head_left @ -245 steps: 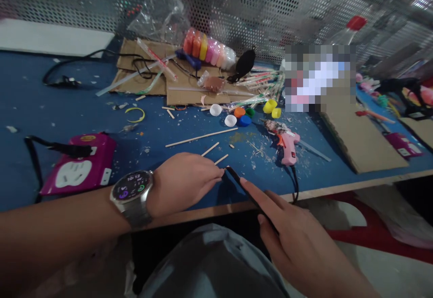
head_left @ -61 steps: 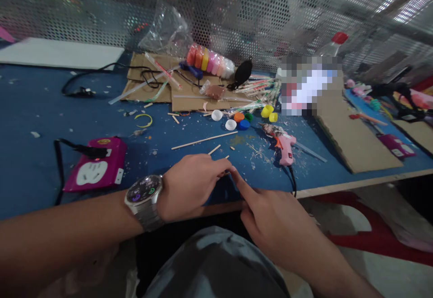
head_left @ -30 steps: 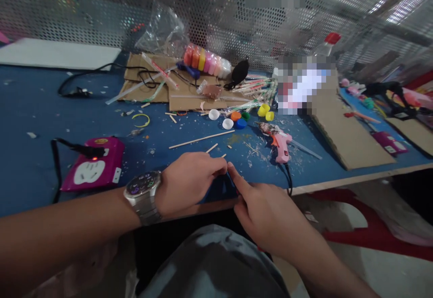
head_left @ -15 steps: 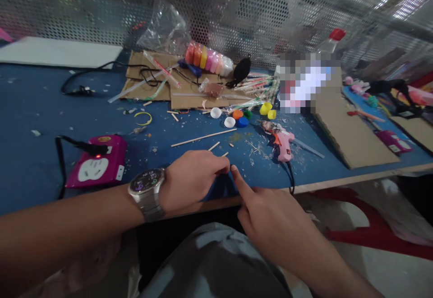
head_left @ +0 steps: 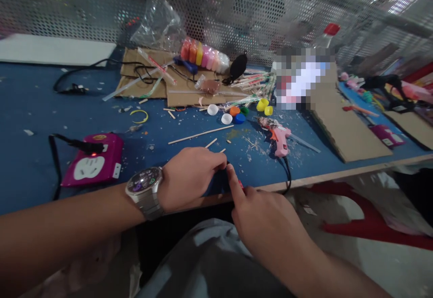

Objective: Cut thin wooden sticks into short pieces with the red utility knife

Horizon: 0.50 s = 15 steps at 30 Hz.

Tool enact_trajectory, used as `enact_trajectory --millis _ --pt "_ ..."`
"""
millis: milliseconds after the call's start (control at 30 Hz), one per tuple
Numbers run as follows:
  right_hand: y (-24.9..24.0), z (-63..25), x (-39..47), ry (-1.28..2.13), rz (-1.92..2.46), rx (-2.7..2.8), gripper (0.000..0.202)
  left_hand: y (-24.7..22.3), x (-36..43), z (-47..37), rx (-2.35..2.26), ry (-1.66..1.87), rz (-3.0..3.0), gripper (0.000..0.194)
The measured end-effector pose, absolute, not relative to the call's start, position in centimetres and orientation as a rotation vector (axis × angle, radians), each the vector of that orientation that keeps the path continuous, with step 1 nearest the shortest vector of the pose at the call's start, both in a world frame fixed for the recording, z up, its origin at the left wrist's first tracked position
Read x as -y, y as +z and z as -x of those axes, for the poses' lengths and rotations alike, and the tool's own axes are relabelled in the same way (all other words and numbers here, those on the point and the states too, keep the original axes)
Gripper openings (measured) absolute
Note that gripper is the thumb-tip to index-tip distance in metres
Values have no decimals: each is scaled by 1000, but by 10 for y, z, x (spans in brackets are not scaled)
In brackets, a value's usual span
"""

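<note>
Blue table point(head_left: 34, 106) — clear wrap point(head_left: 223, 64) holds coloured pieces point(head_left: 199, 55) beyond both hands point(head_left: 191, 176) point(head_left: 267, 219).

On the blue desk point(head_left: 27, 104), a magenta power strip point(head_left: 93, 165) takes a black plug point(head_left: 88, 147), its red light glowing. A pink glue gun point(head_left: 280, 140) lies near small white, orange, green, blue and yellow caps point(head_left: 239, 118). Behind them, a wrapped row of colored tubs point(head_left: 204, 56) lies over flat cardboard point(head_left: 154, 91), beside a clear plastic bag point(head_left: 157, 25). A perforated metal screen point(head_left: 219, 0) stands at the back.
</note>
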State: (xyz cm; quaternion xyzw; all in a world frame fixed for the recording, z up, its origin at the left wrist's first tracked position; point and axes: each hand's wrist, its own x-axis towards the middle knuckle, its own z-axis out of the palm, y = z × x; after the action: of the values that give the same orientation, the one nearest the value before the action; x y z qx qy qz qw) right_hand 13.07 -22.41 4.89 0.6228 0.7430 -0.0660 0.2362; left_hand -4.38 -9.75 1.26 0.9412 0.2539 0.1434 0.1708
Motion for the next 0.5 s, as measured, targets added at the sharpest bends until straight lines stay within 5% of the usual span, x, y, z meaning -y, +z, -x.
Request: enact_trajectory --millis 500 --pt "61 -126 211 -96 -1609 -2109 83 17 91 42 -729 322 -2574 23"
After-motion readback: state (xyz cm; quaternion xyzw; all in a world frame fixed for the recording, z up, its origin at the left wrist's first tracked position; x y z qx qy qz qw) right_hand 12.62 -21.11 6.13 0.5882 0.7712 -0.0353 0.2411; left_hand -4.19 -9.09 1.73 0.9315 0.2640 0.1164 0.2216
